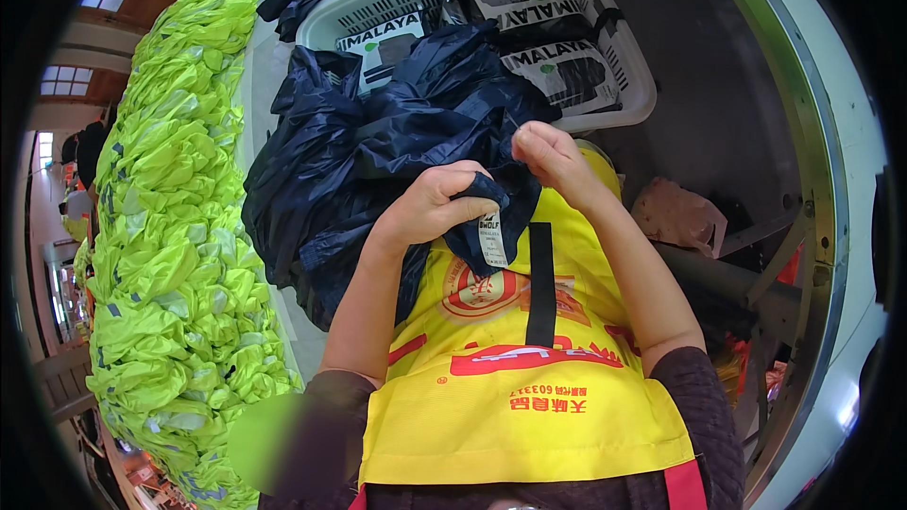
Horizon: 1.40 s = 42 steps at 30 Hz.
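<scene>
A dark navy garment of thin, shiny cloth (406, 127) lies bunched in front of me, spreading from the basket down to my lap. Thumb and fingers of my left hand (430, 203) are closed on a folded edge of it. From that edge hangs a white label (493, 238) with dark print. Slightly higher and to the right, my right hand (557, 165) is pinched closed close above the cloth. A thin dark tip shows at its fingertips, too small to name.
Behind the garment stands a white plastic basket (641, 94) with several flat printed packages (564, 76) and dark cloth. A long heap of neon yellow garments (179, 227) fills the left. A metal frame (814, 179) stands at right. I wear a yellow apron (510, 425).
</scene>
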Each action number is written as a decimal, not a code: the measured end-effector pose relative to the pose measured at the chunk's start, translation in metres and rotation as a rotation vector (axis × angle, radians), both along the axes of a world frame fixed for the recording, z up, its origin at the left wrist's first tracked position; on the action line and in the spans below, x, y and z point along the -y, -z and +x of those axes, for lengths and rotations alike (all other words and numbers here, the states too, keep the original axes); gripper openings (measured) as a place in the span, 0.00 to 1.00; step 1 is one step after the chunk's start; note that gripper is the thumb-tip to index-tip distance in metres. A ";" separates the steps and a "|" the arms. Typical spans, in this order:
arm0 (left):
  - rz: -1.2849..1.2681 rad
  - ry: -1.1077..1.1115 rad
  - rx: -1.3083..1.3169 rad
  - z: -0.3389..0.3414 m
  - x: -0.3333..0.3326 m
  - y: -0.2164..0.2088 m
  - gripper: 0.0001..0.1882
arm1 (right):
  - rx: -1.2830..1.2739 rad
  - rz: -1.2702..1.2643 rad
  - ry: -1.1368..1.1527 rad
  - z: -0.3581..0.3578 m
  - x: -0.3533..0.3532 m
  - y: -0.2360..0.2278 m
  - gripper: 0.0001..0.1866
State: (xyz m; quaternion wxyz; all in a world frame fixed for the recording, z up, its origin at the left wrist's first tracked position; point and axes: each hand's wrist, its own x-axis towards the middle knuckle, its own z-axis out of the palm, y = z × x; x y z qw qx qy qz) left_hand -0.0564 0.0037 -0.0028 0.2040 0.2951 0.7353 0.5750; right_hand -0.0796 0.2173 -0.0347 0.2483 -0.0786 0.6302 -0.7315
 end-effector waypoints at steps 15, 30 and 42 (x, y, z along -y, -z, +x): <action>-0.414 -0.714 -0.645 0.038 0.034 -0.023 0.11 | -1.111 0.642 0.437 -0.018 0.006 -0.028 0.08; 0.751 -0.828 0.144 0.019 -0.012 -0.022 0.05 | -0.945 0.351 0.292 0.070 0.048 0.001 0.15; 0.456 -0.666 0.067 0.018 -0.018 0.005 0.04 | -0.772 0.224 0.107 0.023 0.057 -0.068 0.11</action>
